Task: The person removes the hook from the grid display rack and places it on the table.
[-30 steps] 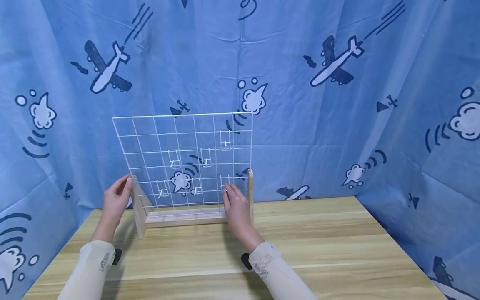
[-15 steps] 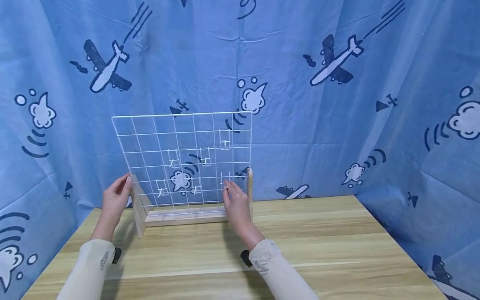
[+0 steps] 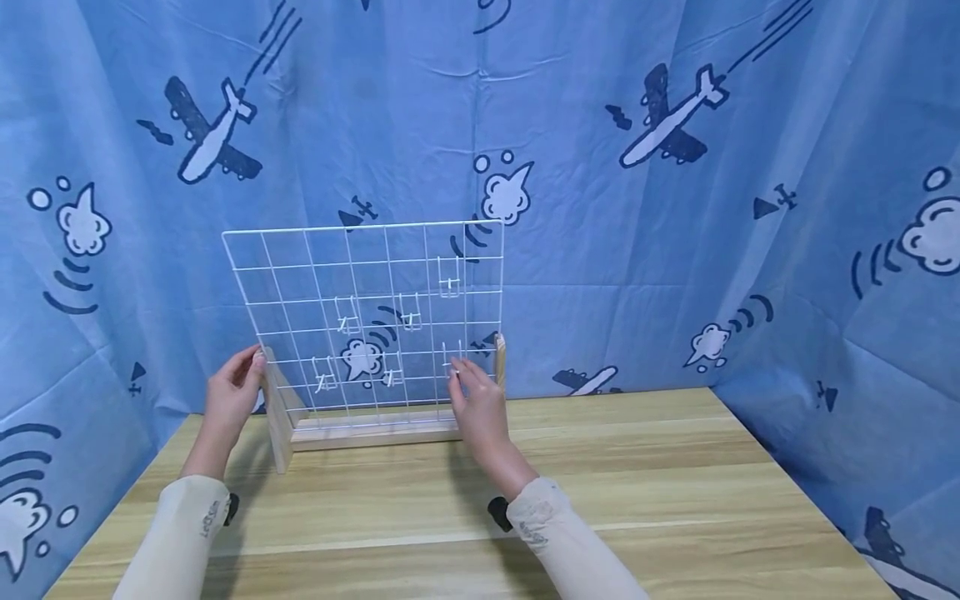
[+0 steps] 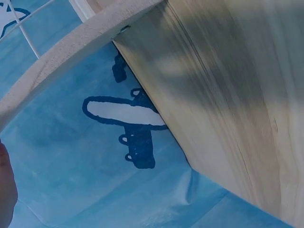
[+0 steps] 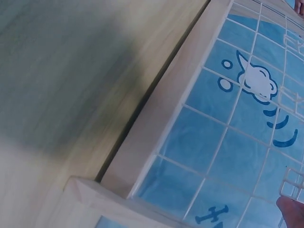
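A white wire grid panel [image 3: 363, 227] stands in a wooden base [image 3: 375, 434], with several white wire hooks hanging on it. My left hand [image 3: 231, 393] holds the top of the left wooden upright [image 3: 277, 421], thumb toward me. At the panel's lower right, my right hand [image 3: 482, 410] pinches a white hook [image 5: 284, 186] between thumb and fingers. Its two prongs rise above the fingertips against the grid; whether they are hooked over a wire I cannot tell. Nearby hooks include one at upper right [image 3: 449, 286] and one at lower middle [image 3: 392, 377].
The rack stands on a wood-grain table [image 3: 645, 492], toward its far left side. Behind and around it hangs a blue curtain [image 3: 585, 267] printed with airplanes and clouds. The right wooden upright [image 3: 501, 358] is partly behind my right hand.
My right hand has shifted slightly up and to the right with the hook in its fingers. The left hand stays on the upright.
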### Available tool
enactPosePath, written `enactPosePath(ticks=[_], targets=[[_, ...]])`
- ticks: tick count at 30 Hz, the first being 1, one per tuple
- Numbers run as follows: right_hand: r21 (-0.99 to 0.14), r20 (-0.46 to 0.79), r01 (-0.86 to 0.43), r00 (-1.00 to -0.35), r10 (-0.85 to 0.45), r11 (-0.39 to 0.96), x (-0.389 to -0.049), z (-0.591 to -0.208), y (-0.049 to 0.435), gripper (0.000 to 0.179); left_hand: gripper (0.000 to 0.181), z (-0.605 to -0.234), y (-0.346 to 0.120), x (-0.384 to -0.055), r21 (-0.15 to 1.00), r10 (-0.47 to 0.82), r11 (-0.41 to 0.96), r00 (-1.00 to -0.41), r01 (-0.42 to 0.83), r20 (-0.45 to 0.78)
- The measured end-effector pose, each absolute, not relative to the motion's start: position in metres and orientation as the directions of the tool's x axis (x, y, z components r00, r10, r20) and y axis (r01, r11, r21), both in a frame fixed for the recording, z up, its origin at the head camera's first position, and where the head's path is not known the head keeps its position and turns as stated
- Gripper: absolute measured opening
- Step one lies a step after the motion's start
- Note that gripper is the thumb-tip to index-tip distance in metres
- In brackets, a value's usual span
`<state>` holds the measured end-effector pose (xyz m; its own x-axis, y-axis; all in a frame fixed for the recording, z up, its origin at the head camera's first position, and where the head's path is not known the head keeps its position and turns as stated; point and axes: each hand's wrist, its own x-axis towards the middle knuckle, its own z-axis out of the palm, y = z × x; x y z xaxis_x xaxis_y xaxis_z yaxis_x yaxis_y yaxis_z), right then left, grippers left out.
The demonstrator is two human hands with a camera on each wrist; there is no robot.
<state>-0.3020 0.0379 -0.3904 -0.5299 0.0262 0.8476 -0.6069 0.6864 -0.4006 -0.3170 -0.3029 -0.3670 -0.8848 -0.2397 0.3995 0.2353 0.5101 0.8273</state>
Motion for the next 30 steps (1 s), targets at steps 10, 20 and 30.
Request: enactPosePath(ticks=[10,20,30], targets=[[-0.422,0.834,-0.640,-0.552,-0.001,0.642,-0.294,-0.384,0.050,0.024,0.051,-0.367,-0.303,-0.318,0.832,-0.239,0.504,-0.889,0.231,0.391],[-0.362,0.863,-0.692,-0.502,-0.056,0.624,-0.289,-0.384,0.063,0.024,0.053,-0.368,-0.303,-0.317,0.843,-0.224,0.489,-0.901,0.225,0.370],[-0.305,0.867,-0.731,-0.478,-0.138,0.611,-0.284,-0.381,0.071,0.024,0.054,-0.367,-0.305,-0.317,0.852,-0.222,0.473,-0.905,0.226,0.363]])
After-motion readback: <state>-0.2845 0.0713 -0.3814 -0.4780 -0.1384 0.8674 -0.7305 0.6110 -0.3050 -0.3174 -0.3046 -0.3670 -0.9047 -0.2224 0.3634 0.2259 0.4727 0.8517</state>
